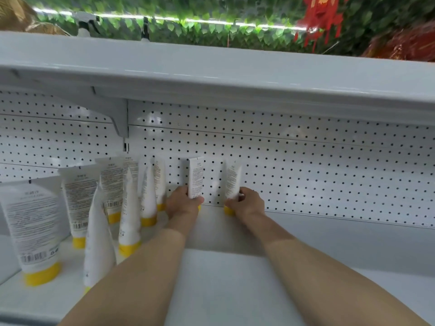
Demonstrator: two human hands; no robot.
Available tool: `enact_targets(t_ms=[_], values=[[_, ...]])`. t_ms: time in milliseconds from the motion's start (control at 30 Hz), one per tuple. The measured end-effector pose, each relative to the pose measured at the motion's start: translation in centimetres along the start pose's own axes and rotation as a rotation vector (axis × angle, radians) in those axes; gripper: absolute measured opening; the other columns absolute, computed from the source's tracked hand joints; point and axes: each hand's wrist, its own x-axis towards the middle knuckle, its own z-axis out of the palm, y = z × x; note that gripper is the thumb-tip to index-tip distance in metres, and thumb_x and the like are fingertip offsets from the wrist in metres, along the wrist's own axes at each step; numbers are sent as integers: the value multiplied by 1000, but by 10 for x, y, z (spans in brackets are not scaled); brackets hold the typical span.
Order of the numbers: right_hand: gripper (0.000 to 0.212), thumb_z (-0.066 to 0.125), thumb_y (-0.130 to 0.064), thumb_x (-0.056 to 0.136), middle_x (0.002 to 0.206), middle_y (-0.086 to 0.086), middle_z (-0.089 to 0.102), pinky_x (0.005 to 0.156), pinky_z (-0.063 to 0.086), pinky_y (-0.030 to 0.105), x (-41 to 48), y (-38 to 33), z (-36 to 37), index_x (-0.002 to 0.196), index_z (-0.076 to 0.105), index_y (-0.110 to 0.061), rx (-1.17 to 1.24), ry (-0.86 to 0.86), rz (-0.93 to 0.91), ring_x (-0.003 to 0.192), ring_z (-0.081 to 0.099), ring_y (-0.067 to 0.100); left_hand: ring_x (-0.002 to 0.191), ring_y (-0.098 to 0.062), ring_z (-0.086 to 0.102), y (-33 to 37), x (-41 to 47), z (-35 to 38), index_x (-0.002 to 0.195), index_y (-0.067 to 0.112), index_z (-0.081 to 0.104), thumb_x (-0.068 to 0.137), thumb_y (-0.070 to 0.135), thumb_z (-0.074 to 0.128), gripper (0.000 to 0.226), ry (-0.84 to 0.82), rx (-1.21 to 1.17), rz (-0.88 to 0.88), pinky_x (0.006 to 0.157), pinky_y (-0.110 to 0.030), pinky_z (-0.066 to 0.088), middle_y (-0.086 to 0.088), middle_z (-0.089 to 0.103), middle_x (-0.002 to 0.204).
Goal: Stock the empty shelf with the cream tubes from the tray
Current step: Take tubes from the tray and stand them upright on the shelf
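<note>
Both forearms reach straight ahead, nearly parallel, to the back of the shelf [235,278], wrists low over its floor. The left hand [183,203] has its fingers curled tight round the lower end of the left tube [196,177]. This tube stands upright above the knuckles, printed side forward, and only a sliver of its yellow cap shows under the fingers. The right hand [247,203] clamps fingers and thumb on the foot of the right tube [233,182], which leans slightly. Its yellow cap [229,211] pokes out below the fingertips and sits on or just over the shelf floor; I cannot tell which. Both held tubes are just in front of the pegboard [306,172] beyond the fingertips, with a bare gap between the two hands. That makes two tubes in hand, one per hand. Outward of the left hand's fingers stands a row of tubes [78,203], caps down, running back toward the wearer. There are about eight of them, though blur and overlap keep the count unsure, so roughly ten tubes in all.
</note>
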Motion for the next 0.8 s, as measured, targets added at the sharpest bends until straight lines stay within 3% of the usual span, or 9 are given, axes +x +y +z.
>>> enact_targets(t_ms=[333, 633, 800], values=[[42, 76, -34, 80, 108, -4, 68, 75, 40, 23, 5, 9, 3, 119, 64, -22, -26, -3, -37, 89, 58, 14, 109, -25, 60, -7, 7, 4, 112, 14, 65, 80, 28, 75, 36, -15, 22, 21, 73, -20, 36, -5, 67, 118], [42, 75, -36, 82, 108, -4, 69, 74, 39, 21, 5, 10, 1, 121, 66, -24, 11, -33, -38, 91, 59, 14, 111, -23, 60, -9, 6, 4, 116, 15, 65, 81, 23, 73, 37, -30, -12, 50, 81, -21, 40, -4, 68, 119], [39, 74, -37, 83, 96, -7, 65, 74, 38, 20, 3, 11, 1, 120, 67, -26, -10, -25, -60, 88, 58, 13, 112, -25, 60, -12, 9, 5, 117, 16, 65, 81, 25, 73, 38, -46, 4, 80, 88, -25, 44, -4, 67, 121]])
